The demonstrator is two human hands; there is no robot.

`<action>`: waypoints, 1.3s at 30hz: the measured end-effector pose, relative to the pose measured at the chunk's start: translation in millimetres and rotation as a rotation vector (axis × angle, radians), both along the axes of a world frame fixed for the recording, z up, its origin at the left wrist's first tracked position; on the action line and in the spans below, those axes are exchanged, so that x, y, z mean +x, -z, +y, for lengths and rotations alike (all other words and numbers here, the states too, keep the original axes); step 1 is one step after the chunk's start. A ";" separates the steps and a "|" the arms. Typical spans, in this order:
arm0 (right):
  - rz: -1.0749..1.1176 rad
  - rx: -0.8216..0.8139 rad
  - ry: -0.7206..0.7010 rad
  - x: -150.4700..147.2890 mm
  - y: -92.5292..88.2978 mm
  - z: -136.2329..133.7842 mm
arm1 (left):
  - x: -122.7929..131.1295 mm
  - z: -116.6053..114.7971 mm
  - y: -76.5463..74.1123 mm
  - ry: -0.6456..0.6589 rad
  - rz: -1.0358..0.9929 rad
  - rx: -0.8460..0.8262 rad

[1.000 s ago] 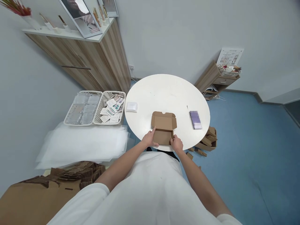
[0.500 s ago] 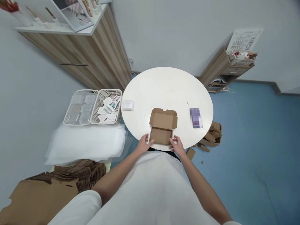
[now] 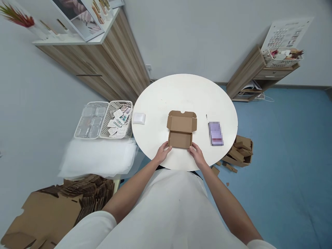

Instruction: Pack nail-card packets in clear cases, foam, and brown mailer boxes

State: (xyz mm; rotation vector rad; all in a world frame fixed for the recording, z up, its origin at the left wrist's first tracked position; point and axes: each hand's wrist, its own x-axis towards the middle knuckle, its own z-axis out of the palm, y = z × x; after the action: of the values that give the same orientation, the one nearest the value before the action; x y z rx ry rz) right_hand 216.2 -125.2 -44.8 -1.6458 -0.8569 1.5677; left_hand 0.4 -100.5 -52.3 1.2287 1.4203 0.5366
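Note:
An open brown cardboard box (image 3: 180, 139) lies on the round white table (image 3: 186, 90), its lid raised on the far side. My left hand (image 3: 163, 152) grips the box's near left corner, thumb at the front edge. At the near right corner, my right hand (image 3: 197, 154) holds the box in the same way. Nothing shows inside the box. To its right lies a purple, pixel-blurred item (image 3: 216, 134). A small white packet (image 3: 139, 118) rests by the table's left edge.
Left of the table stand a basket of cards (image 3: 118, 121), a basket of clear cases (image 3: 90, 121), translucent sheets (image 3: 98, 157) and stacked flat cardboard (image 3: 49, 214). A carton of cardboard pieces (image 3: 240, 152) is on the floor at right. Cabinets stand behind.
The box has moved away from me, toward the table's middle, with both hands on it. My fingers have closed more around its near corners. The camera view has shifted slightly.

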 end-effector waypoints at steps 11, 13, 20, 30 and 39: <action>0.017 0.014 0.032 2.0 0.9 3.8 | 7.2 1.0 2.3 -0.032 -0.102 -0.007; 0.063 -0.003 0.080 1.5 1.9 2.2 | 6.1 -1.6 3.4 -0.054 -0.116 -0.046; -0.100 -0.021 0.209 -4.3 7.9 -7.2 | -2.9 -2.5 6.7 -0.097 -0.149 -0.095; -0.356 0.400 0.227 -76.3 -34.6 26.0 | -81.8 30.8 7.0 -0.318 0.043 0.072; -0.043 -0.047 -0.122 -207.9 -24.6 116.8 | -170.7 118.0 -0.3 -0.332 0.255 0.123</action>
State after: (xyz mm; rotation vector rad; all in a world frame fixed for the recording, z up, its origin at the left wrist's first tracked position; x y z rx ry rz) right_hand 8.3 -8.3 -20.2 -1.6940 -0.9655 1.6517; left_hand -170.3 17.5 -52.0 1.1950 1.8481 0.7209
